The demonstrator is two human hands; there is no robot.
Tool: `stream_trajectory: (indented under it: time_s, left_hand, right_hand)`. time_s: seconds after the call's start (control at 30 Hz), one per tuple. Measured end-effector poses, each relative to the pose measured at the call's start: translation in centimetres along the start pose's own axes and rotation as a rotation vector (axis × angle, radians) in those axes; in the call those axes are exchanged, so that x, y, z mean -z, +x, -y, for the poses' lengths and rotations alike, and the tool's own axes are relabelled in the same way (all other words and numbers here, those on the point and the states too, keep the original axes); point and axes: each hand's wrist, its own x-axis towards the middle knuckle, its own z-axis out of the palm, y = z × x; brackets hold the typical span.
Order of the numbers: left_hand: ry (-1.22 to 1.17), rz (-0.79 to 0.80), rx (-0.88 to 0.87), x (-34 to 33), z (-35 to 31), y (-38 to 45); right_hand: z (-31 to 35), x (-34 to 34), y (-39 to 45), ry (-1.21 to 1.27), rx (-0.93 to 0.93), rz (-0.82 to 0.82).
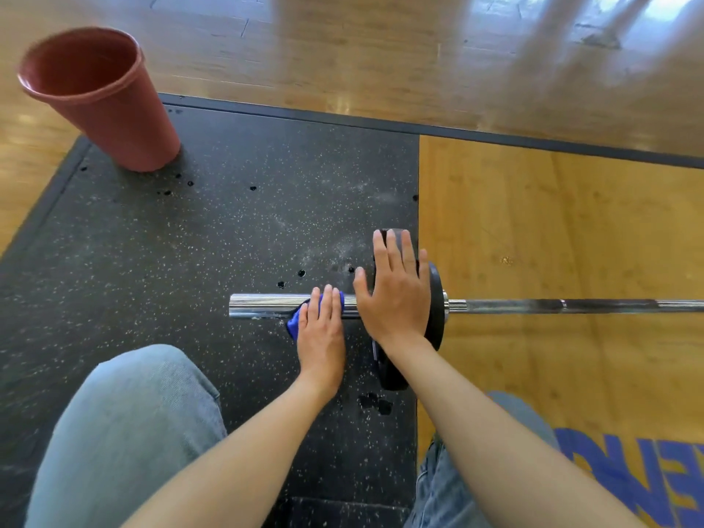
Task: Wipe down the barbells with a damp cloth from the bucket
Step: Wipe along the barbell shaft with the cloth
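A barbell lies across the floor, its chrome sleeve (263, 304) on the left and its thin shaft (571, 306) running off to the right. A black weight plate (437, 299) sits on the sleeve. My left hand (322, 329) wraps a blue cloth (295, 322) around the sleeve just left of the plate. My right hand (396, 291) lies flat on the plate with straight fingers. A reddish-brown bucket (103, 97) stands at the far left corner of the mat.
The sleeve rests over a black speckled rubber mat (190, 242) dotted with dark water drops. Right of it is a wooden platform (552, 230) with blue lettering near its front. My knees in jeans (125, 432) are at the bottom edge.
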Motion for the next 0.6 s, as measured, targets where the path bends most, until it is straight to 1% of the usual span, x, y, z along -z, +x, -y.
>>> stream_trajectory:
  time_s: [0.07,0.1,0.13,0.17,0.23,0.27,0.33,0.4,0.47,0.53,0.6]
  left_hand:
    - [-0.079,-0.001,-0.011,-0.1,-2.7,-0.5]
    - [-0.193,0.009,-0.027,-0.3,-4.0,-0.9]
    - [-0.293,0.008,-0.061,-0.1,-5.0,-1.2]
    - [-0.322,-0.003,-0.114,-0.5,-5.2,-1.4]
    - [-0.209,-0.04,-0.219,-0.8,-4.1,-1.7]
    - [-0.153,-0.021,-0.227,-0.9,-2.8,-2.0]
    - [-0.109,0.014,-0.15,-1.1,-0.8,-3.2]
    - [-0.104,-0.021,-0.047,-0.4,-0.3,-4.4]
    - [-0.093,0.009,-0.013,0.2,-1.9,-4.2]
    - [-0.124,0.078,-0.071,0.1,-3.8,-4.5]
    - [-0.129,0.153,-0.166,-0.1,-4.4,-4.9]
  right_hand:
    - [-0.2,0.4,-1.9,-0.007,-0.016,-0.024]
    - [-0.2,0.5,-2.9,0.012,-0.015,-0.035]
    - [-0.2,0.8,-4.0,0.057,-0.016,-0.047]
    - [-0.2,1.1,-4.9,0.119,-0.027,-0.072]
    - [-0.1,2.0,-4.7,0.223,-0.078,-0.121]
    - [-0.2,2.3,-3.8,0.225,-0.095,-0.122]
    - [-0.7,2.6,-2.0,0.129,-0.113,-0.048]
    - [-0.7,2.2,-0.9,0.078,-0.109,0.078]
    - [-1.3,1.6,-1.3,0.058,-0.129,0.093]
    - [-1.5,1.5,-2.2,0.093,-0.178,0.06]
    - [-1.5,1.6,-2.6,0.139,-0.224,0.053]
